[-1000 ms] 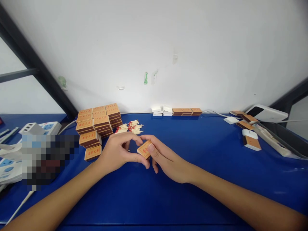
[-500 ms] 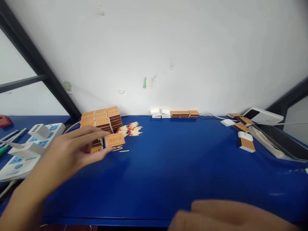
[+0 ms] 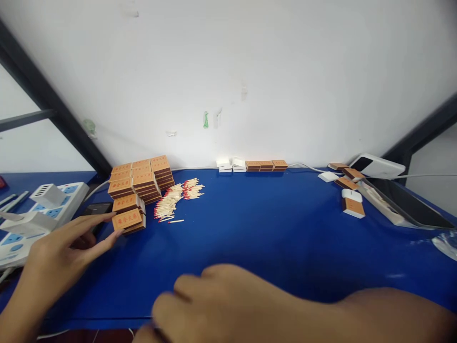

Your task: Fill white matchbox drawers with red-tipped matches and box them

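Note:
An orange matchbox (image 3: 127, 219) with red lettering lies on top at the near end of the boxes. My left hand (image 3: 76, 243) has its thumb and a fingertip at that box's left side, pinching it. Behind it rises a stepped stack of matchboxes (image 3: 142, 180). Right of the stack, loose red-tipped matches (image 3: 168, 202) lie in a curved heap, with a smaller bunch (image 3: 193, 189) beyond and a single match (image 3: 176, 221) apart. At the lower edge, my right hand (image 3: 214, 305) is curled and slightly blurred; whatever its fingers may hold is hidden.
White trays (image 3: 231, 165) and a row of matchboxes (image 3: 266, 165) line the wall. A power strip (image 3: 57, 209) is at left, with a dark object (image 3: 98, 208) beside it. Several matchboxes (image 3: 353, 207), a white device (image 3: 379, 166) and a dark tray-like item (image 3: 403, 200) lie at right.
My left hand has brought the matchbox left and down onto the near boxes. My right hand has come up and left into fuller view. The camera view has shifted slightly.

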